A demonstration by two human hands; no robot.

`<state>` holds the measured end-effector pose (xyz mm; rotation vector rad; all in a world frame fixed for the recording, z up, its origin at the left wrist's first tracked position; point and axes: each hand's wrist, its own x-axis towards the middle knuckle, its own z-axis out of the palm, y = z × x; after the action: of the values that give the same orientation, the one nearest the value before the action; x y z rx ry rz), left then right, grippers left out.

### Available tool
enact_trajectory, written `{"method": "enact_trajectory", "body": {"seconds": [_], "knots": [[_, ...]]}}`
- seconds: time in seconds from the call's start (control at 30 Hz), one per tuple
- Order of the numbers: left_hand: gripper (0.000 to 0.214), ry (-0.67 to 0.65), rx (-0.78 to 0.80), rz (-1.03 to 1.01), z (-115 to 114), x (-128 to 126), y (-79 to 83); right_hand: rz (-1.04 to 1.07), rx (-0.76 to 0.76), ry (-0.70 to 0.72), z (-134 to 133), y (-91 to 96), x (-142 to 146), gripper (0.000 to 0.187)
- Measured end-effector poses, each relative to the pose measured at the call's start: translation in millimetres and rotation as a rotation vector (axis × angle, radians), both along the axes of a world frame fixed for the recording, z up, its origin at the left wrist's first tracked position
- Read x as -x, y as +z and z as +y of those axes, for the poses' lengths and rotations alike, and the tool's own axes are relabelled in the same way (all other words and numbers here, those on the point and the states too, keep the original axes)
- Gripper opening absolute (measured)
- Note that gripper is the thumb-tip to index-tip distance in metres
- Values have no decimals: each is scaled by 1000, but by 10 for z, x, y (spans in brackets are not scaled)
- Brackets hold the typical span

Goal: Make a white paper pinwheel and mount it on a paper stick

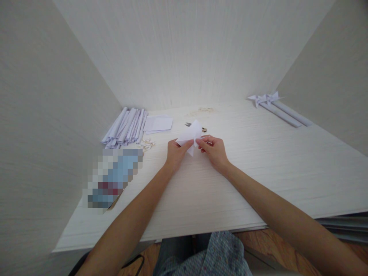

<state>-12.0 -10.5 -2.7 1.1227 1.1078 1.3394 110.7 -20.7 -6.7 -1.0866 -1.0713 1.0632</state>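
Both my hands hold a piece of white paper (189, 132) above the middle of the table, its corners folded and pointing out. My left hand (176, 154) pinches the paper's left part between thumb and fingers. From the other side, my right hand (213, 151) grips its right edge with thumb and fingertips. Just behind the paper lies a small pair of scissors (188, 124), blades to the left, partly hidden by the paper.
Rolled white paper sticks (128, 126) are piled at the back left, beside flat paper sheets (158, 123). Small pale pieces (148, 144) lie nearby. A pixelated object (116, 178) rests at the left. Two paper pinwheels on sticks (280, 111) lie back right. Walls (189, 50) enclose the table.
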Motion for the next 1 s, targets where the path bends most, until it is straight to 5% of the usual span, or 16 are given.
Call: {"method": "enact_trajectory", "body": {"seconds": [0.57, 0.8, 0.9, 1.0], "knots": [[26, -41, 14, -84, -1, 9, 0, -25, -10, -21, -5, 18, 14, 21], [25, 41, -26, 36, 5, 24, -31, -122, -73, -38, -21, 21, 4, 20], [24, 65, -20, 11, -11, 2, -18, -10, -84, -55, -52, 34, 25, 22], [25, 65, -3, -56, -29, -31, 3, 197, -39, -65, -76, 48, 65, 44]]}}
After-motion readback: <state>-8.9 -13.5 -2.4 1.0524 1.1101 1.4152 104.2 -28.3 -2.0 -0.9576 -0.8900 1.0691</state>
